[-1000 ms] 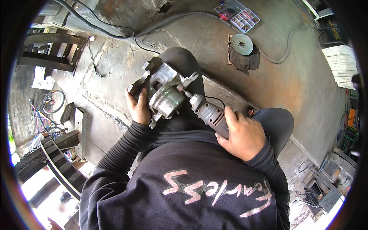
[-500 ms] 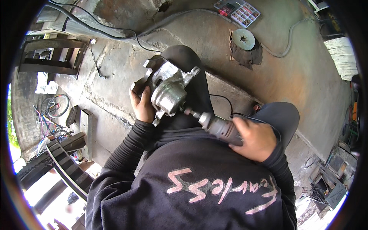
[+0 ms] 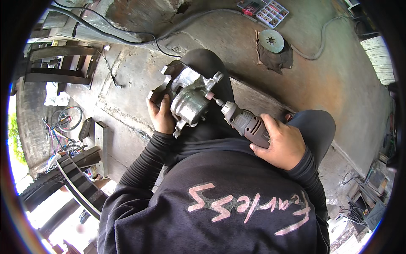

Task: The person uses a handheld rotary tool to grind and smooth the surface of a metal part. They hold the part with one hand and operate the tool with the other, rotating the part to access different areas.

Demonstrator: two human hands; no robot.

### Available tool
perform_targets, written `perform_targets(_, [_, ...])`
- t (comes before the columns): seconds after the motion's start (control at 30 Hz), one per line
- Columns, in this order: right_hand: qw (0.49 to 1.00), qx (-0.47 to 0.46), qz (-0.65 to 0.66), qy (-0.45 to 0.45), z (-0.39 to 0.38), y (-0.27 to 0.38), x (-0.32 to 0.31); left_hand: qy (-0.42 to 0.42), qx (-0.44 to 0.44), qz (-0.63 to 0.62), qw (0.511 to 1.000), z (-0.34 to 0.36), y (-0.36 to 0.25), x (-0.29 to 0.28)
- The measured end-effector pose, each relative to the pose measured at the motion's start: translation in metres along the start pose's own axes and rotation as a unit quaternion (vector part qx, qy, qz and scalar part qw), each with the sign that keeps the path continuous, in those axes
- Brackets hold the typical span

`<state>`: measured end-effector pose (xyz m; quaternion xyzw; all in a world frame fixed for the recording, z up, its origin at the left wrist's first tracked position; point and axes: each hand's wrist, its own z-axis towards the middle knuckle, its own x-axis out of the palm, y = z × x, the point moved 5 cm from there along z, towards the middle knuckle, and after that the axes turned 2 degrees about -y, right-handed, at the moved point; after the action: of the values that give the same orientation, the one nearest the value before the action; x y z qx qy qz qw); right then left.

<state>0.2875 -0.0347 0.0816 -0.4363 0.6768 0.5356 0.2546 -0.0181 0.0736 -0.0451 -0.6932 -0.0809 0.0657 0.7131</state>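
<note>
1. Place: workshop.
2. Floor [image 3: 321,91], concrete, stained and cracked.
3. Rotary tool [image 3: 248,125], grey, handheld.
4. Metal casting [image 3: 189,102], unpainted.
5. Compartment box [image 3: 281,20], divided into small cells.
6. Disc [image 3: 265,39], pale, round, laid on dark cloth [image 3: 277,62].
7. Cable [image 3: 135,43], thick, dark, curving.

The left forearm [image 3: 146,161] and right forearm [image 3: 314,180] are angled inward, toward the far side. The left grip [image 3: 163,116] is curled, thumb [image 3: 165,102] pointed far; the right grip [image 3: 286,146] is wrapped closed, held slightly nearer.
</note>
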Motion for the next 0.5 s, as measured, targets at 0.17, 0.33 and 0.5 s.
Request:
perform_targets(0.17, [1.000,0.003,-0.003,0.025,0.010,0.006,0.003,0.007,-0.005,-0.011,1.000,-0.001,-0.003,0.003])
perform_targets(0.33, [0.999,-0.006,0.024,0.033,0.014,0.010,0.003,-0.001,-0.015,0.010,1.000,-0.002,-0.003,0.001])
perform_targets(0.5, [0.998,0.008,0.010,0.067,0.009,0.009,-0.001,0.001,-0.024,0.005,1.000,-0.003,-0.002,0.000])
